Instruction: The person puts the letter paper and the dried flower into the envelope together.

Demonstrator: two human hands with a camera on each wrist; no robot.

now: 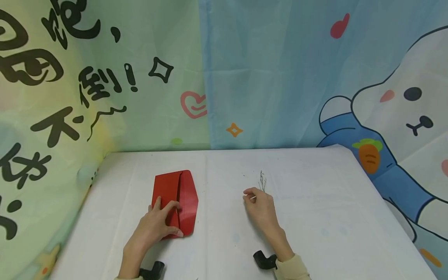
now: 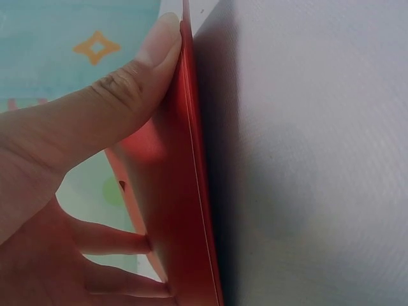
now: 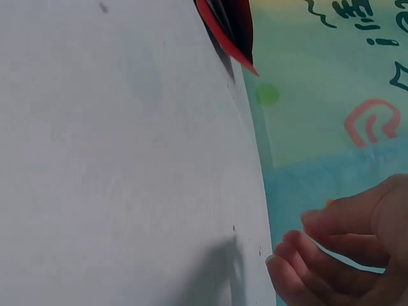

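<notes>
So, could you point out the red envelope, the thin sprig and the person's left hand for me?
Red envelope [image 1: 188, 204]: head view, on the lighter red flap.
Thin sprig [image 1: 262, 186]: head view, on its visible stems.
Left hand [image 1: 154, 225]: head view, on the back of the hand.

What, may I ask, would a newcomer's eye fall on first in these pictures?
Probably the red envelope, lying flap open on the white table under the left hand. Next come the large white cartoon animal at the head view's right and the black writing at its left.

The wrist views look dimmer, softly shadowed.
</notes>
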